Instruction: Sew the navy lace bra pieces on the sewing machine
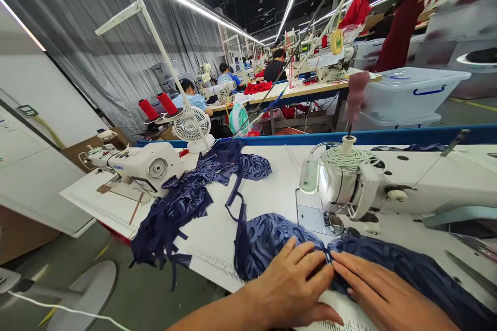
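Both my hands rest on dark blue lace fabric lying on a white sewing table. My left hand lies flat, fingers stretched out and pressing the lace down. My right hand lies beside it, fingers straight and together, fingertips touching the fabric where the two hands meet. The white sewing machine stands just beyond my hands, its needle area close to the far edge of the lace. A heap of more blue lace pieces trails off the table's left edge.
A second white sewing machine sits at the left, with a small fan and red thread cones behind it. Scissors lie at the right edge. Other people work at benches farther back. A clear plastic bin stands at the right.
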A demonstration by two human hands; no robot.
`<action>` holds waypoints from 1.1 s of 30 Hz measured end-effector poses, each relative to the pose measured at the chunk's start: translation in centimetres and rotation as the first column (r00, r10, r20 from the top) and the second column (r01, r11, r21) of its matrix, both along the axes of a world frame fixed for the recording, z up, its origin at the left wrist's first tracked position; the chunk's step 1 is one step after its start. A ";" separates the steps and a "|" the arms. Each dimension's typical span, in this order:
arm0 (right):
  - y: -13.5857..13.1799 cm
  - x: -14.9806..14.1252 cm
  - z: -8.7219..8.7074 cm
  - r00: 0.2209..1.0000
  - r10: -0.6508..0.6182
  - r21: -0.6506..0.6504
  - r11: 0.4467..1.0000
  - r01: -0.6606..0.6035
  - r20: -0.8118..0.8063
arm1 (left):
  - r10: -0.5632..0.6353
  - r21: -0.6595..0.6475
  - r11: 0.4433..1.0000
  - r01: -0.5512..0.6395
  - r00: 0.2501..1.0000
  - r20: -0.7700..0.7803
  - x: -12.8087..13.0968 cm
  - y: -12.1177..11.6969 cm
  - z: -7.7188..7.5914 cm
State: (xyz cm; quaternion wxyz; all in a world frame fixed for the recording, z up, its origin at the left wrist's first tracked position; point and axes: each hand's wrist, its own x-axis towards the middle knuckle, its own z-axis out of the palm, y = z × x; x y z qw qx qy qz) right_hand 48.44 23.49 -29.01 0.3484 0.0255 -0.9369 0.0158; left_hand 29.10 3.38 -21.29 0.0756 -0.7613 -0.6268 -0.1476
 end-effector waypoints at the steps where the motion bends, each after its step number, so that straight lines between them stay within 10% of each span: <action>1: 0.3 -0.5 -0.6 0.999 -0.039 0.074 0.996 0.041 -0.026 | 0.057 -0.001 0.998 -0.057 0.998 -0.037 0.1 0.2 -0.5; 5: 1.5 0.2 -1.8 0.993 -0.117 0.170 0.978 0.117 -0.010 | 0.193 0.024 0.981 -0.192 0.973 -0.125 0.1 -0.7 -1.7; 10: 1.1 -0.8 2.7 0.993 -0.112 -0.039 0.993 0.113 0.030 | 0.134 0.168 0.981 -0.101 0.971 -0.196 1.3 0.5 -2.4; 18: 0.9 -7.8 5.8 0.800 -0.204 -0.363 0.809 0.462 0.564 | 0.125 0.268 0.962 -0.047 0.951 -0.283 3.5 2.8 -7.8; 24: 0.9 -8.6 7.1 0.649 -0.149 -0.385 0.699 0.603 0.746 | 0.207 0.418 0.904 -0.089 0.946 -0.248 3.7 2.1 -7.3; 33: 0.7 -8.2 7.6 0.645 -0.142 -0.411 0.665 0.624 0.751 | 0.185 0.402 0.912 -0.083 0.957 -0.223 3.7 1.6 -7.2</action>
